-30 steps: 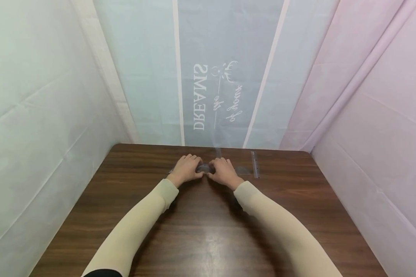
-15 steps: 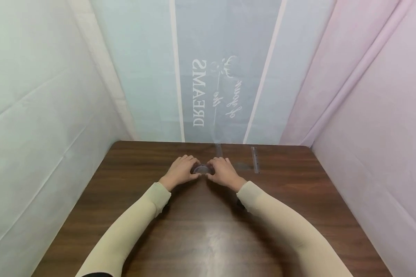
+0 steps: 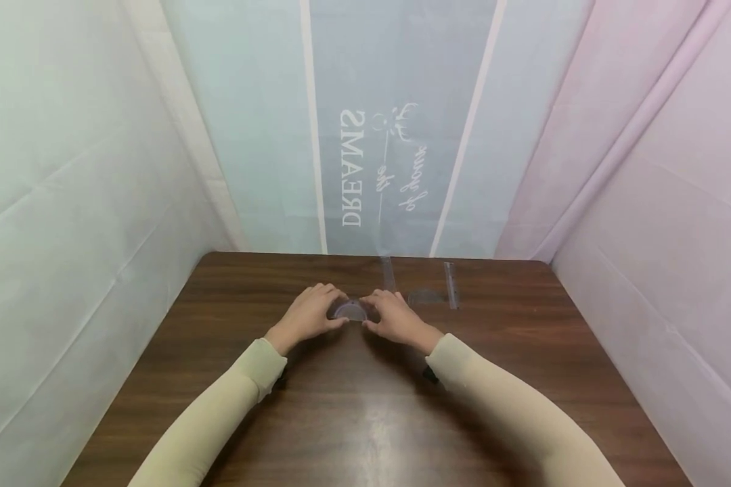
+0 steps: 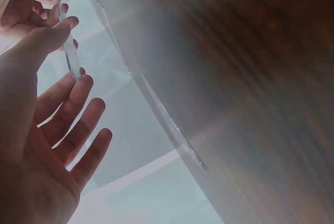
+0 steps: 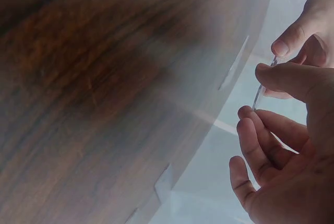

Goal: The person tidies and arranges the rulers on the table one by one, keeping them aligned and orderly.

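Note:
A clear protractor (image 3: 350, 312) is held over the table by both hands, its curved side facing away from me. My left hand (image 3: 307, 315) pinches its left end between thumb and fingers. At its right end my right hand (image 3: 397, 319) pinches it the same way. Both wrist views show the protractor (image 4: 72, 57) nearly edge-on as a thin plate. In the right wrist view its edge (image 5: 258, 96) sits between thumb and fingertips, while the other fingers are spread loosely.
On the brown wooden table (image 3: 365, 392), a clear ruler (image 3: 451, 286) lies at the right. Beside it is a faint transparent flat piece (image 3: 425, 297). A transparent strip (image 3: 388, 272) lies behind my right hand. A printed cloth (image 3: 371, 169) hangs beyond the far edge.
Both hands have drawn the protractor slightly nearer to me and a little to the left. The grip on it stays the same, and its face shows more fully between the hands.

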`<state>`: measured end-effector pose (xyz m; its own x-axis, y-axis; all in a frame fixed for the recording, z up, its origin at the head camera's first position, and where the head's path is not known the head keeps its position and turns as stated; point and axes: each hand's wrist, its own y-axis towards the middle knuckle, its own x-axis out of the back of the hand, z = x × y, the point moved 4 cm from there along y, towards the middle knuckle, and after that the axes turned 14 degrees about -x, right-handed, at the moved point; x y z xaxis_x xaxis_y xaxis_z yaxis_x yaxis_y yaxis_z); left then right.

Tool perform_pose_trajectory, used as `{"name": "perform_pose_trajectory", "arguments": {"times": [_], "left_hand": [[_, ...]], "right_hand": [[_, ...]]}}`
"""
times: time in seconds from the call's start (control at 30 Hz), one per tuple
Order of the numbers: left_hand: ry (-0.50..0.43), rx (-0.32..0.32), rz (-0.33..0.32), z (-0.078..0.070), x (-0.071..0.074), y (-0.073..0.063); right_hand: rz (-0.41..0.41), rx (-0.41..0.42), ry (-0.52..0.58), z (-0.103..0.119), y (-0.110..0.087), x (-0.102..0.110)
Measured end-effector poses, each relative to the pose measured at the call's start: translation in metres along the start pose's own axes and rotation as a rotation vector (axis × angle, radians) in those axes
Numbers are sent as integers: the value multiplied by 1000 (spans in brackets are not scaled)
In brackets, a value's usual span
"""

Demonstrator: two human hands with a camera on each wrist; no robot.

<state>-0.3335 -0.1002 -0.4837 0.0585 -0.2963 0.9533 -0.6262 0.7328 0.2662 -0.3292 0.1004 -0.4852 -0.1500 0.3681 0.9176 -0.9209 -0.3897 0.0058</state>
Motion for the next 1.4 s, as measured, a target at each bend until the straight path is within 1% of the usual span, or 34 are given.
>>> {"name": "perform_pose_trajectory", "arguments": {"times": [0.17, 0.37, 0.5, 0.77, 0.97, 1.23, 1.4], "left_hand": [[5, -26, -36, -7, 5, -9], [-20, -12, -19, -10, 5, -24], [-37, -9, -16, -13, 5, -33], [-45, -11, -12, -17, 7, -47], [-58, -32, -1, -22, 7, -60], [-67, -57, -21, -26, 15, -72], [-61, -71, -23, -27, 18, -81]], "right_hand": [[17, 32, -4, 6, -8, 2], [73, 47, 10, 14, -16, -2], [93, 64, 22, 17, -20, -6], [96, 107, -1, 27, -27, -8], [120, 135, -6, 34, -35, -13], [99, 174, -13, 45, -41, -15], [120, 179, -10, 50, -42, -19]]}}
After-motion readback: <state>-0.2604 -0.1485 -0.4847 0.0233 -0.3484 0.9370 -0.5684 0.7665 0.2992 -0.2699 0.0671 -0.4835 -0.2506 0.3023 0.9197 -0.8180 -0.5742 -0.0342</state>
